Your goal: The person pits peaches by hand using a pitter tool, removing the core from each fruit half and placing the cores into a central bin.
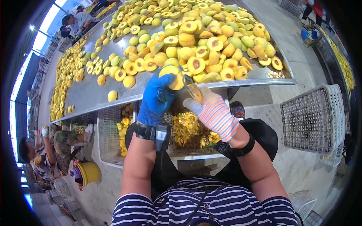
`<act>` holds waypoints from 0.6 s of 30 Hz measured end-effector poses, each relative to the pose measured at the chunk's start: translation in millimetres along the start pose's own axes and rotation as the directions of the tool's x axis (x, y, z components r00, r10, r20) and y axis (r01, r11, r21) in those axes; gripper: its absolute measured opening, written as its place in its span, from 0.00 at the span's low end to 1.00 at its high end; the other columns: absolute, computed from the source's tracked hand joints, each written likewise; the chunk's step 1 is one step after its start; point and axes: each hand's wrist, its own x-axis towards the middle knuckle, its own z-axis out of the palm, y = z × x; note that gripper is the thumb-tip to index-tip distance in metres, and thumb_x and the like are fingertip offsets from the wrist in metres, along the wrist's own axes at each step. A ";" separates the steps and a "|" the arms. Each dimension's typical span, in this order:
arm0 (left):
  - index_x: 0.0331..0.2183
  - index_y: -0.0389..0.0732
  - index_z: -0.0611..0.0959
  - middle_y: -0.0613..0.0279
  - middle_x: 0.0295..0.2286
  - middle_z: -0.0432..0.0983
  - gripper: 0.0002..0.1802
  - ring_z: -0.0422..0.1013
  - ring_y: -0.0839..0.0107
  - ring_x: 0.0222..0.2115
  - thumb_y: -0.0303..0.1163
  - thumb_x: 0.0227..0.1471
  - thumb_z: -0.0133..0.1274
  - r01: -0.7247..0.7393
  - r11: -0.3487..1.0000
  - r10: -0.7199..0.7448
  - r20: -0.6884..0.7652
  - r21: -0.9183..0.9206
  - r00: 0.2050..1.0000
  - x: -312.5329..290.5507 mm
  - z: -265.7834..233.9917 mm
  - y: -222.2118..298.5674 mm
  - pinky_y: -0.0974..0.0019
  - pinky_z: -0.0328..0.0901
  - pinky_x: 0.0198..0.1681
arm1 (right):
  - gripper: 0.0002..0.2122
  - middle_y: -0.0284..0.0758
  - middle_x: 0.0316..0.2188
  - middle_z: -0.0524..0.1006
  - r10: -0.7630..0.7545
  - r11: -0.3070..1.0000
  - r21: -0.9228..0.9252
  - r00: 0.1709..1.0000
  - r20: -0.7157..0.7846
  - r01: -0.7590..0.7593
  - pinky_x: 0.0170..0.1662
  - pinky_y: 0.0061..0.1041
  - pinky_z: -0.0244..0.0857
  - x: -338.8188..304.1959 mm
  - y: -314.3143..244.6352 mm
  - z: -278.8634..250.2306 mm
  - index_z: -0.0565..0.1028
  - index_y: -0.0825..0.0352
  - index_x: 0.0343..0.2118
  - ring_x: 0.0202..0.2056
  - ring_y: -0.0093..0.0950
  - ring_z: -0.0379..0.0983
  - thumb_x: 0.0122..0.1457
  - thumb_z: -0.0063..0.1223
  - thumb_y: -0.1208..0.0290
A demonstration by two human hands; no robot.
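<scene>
My left hand (154, 98), in a blue knit glove, grips a yellow peach half (172, 77) just over the table's front edge. My right hand (215, 112) wears a pale glove with orange and blue stripes. Its fingers close round the brownish handle of a small hand tool (195, 92), whose dark metal end is against or close beside the fruit; its exact shape is hard to make out. Past both hands, a heap of whole and halved peaches (196, 65) spreads over the metal table (85, 98). Between my knees, yellow scraps and pieces (187, 128) lie in a crate.
A grey plastic crate (111, 145) with peach pieces sits under the table edge. Stacked crates (311, 118) stand at the right. To the left, a seated person (45, 152) is near a yellow bucket (89, 172). Another person (79, 22) works at the far left.
</scene>
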 end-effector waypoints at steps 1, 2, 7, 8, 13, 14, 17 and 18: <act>0.54 0.32 0.67 0.52 0.46 0.72 0.27 0.71 0.56 0.47 0.30 0.54 0.50 -0.010 0.995 0.012 0.016 -0.102 1.000 -6.2 5.9 0.6 0.53 0.68 0.50 | 0.24 0.54 0.32 0.75 -0.066 0.997 -0.046 0.998 -0.020 0.065 0.40 0.41 0.65 5.6 2.9 8.5 0.70 0.71 0.45 0.37 0.52 0.72 0.54 0.56 0.55; 0.58 0.31 0.62 0.51 0.49 0.69 0.31 0.69 0.54 0.49 0.35 0.57 0.47 -0.024 0.994 0.025 0.003 -0.102 1.000 -13.9 12.9 4.4 0.50 0.67 0.51 | 0.24 0.54 0.33 0.75 0.018 0.997 -0.079 0.999 0.049 -0.014 0.40 0.40 0.65 10.7 3.0 13.8 0.69 0.70 0.47 0.38 0.52 0.71 0.55 0.56 0.56; 0.58 0.33 0.61 0.47 0.53 0.65 0.30 0.66 0.51 0.52 0.43 0.62 0.40 -0.223 0.975 0.223 -0.024 0.017 0.974 -17.3 -18.4 11.2 0.49 0.64 0.54 | 0.24 0.54 0.34 0.75 0.027 0.995 -0.099 0.996 0.085 -0.018 0.41 0.41 0.65 20.1 -18.4 30.8 0.69 0.69 0.49 0.38 0.52 0.71 0.55 0.55 0.56; 0.59 0.35 0.61 0.43 0.53 0.64 0.30 0.66 0.51 0.52 0.38 0.60 0.46 -0.083 0.969 0.100 0.063 -0.234 0.993 -18.4 -23.3 15.0 0.53 0.63 0.55 | 0.23 0.54 0.34 0.75 0.006 0.990 -0.139 0.997 0.082 0.005 0.41 0.41 0.65 23.4 -16.5 34.8 0.69 0.69 0.48 0.38 0.52 0.71 0.56 0.55 0.56; 0.55 0.32 0.66 0.42 0.52 0.66 0.26 0.65 0.49 0.52 0.41 0.63 0.37 -0.313 0.784 0.339 0.052 0.537 0.939 -20.3 -34.8 19.9 0.49 0.63 0.56 | 0.19 0.51 0.26 0.75 -0.113 0.966 -0.232 0.993 0.020 0.115 0.34 0.42 0.65 33.4 -10.8 56.4 0.69 0.68 0.39 0.32 0.52 0.72 0.55 0.57 0.57; 0.55 0.32 0.67 0.42 0.52 0.66 0.25 0.66 0.48 0.52 0.40 0.63 0.38 -0.326 0.869 0.338 0.033 0.372 0.940 -21.6 -33.6 19.1 0.49 0.63 0.55 | 0.19 0.51 0.26 0.75 -0.110 0.965 -0.234 0.994 0.028 0.114 0.34 0.42 0.65 35.3 -10.1 59.7 0.69 0.68 0.39 0.32 0.52 0.72 0.55 0.57 0.57; 0.51 0.32 0.70 0.40 0.50 0.68 0.23 0.67 0.46 0.51 0.40 0.63 0.39 -0.416 0.518 0.463 0.165 0.748 0.871 -24.5 -39.8 20.1 0.48 0.65 0.53 | 0.19 0.50 0.23 0.74 -0.174 0.938 -0.304 0.985 0.004 0.167 0.31 0.42 0.65 40.4 -10.4 65.3 0.68 0.69 0.38 0.31 0.51 0.72 0.55 0.58 0.57; 0.51 0.32 0.70 0.40 0.50 0.68 0.23 0.67 0.46 0.51 0.40 0.63 0.39 -0.412 0.517 0.461 0.161 0.750 0.872 -24.8 -38.5 20.8 0.48 0.65 0.53 | 0.19 0.51 0.24 0.74 -0.114 0.938 -0.323 0.992 0.048 0.123 0.32 0.42 0.65 44.6 -10.9 67.9 0.68 0.69 0.38 0.31 0.51 0.72 0.55 0.57 0.56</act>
